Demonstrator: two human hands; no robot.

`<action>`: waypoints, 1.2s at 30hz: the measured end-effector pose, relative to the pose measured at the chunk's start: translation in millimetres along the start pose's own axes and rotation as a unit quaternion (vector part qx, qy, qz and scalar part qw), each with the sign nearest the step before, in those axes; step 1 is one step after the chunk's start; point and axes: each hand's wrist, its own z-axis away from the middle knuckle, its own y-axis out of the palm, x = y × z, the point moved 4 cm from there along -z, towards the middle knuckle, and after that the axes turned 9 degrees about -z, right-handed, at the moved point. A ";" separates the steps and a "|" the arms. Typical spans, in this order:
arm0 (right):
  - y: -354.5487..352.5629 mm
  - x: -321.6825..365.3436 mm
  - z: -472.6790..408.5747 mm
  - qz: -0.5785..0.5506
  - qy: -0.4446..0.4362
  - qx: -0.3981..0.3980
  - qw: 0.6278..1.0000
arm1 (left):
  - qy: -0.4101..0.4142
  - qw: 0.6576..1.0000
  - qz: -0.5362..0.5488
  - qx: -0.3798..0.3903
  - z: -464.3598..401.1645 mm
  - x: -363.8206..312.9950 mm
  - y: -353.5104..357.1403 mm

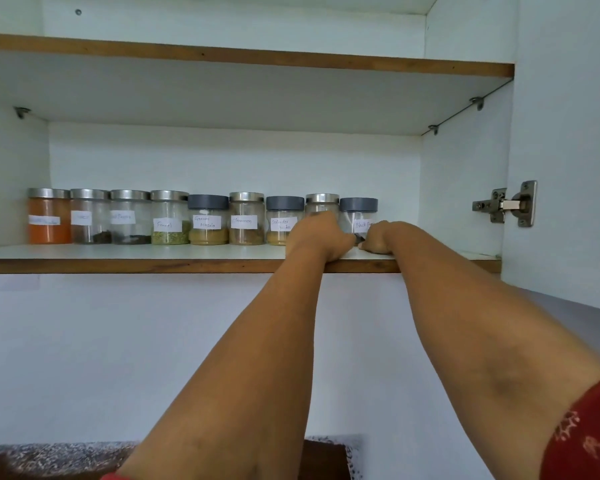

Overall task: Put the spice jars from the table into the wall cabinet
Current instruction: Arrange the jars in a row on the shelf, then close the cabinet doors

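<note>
Spice jars (pixel 201 218) stand nine in a row along the lower shelf (pixel 136 252) of the wall cabinet (pixel 465 188), lids level, labels mostly facing out. Both hands are up at the right end. The left hand (pixel 317 235) covers the front of the eighth jar (pixel 322 202), fingers curled toward it, though whether it truly grips I cannot tell. The right hand (pixel 378 237) sits at the base of the last jar (pixel 358 214), the grey-lidded one, fingers hidden, so its hold is unclear too. To finish this well, I'd say: nudge the last jar snug against its neighbour, turn the label forward, keep it back from the shelf edge, then let go gently.
</note>
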 end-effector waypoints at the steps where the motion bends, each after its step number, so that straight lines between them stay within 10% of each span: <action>1: 0.4 3.7 9.5 -0.018 0.001 -0.008 1.000 | 0.000 1.000 -0.006 -0.020 3.6 -0.5 -3.6; 7: -0.1 15.2 63.8 -0.202 0.013 -0.029 0.979 | 0.068 0.993 -0.061 -0.076 45.2 -2.2 -8.5; 18: 44.7 40.7 172.4 -0.155 -0.062 -0.194 0.967 | 0.087 0.993 0.015 -0.077 177.8 42.9 2.7; 27: 45.7 83.1 319.6 -0.352 -0.092 -0.476 0.801 | 0.032 0.957 0.217 -0.191 267.2 43.1 -50.1; 36: 19.4 26.7 437.5 -0.308 -0.056 -0.533 0.786 | 0.085 0.915 0.358 -0.166 337.9 -41.5 -65.0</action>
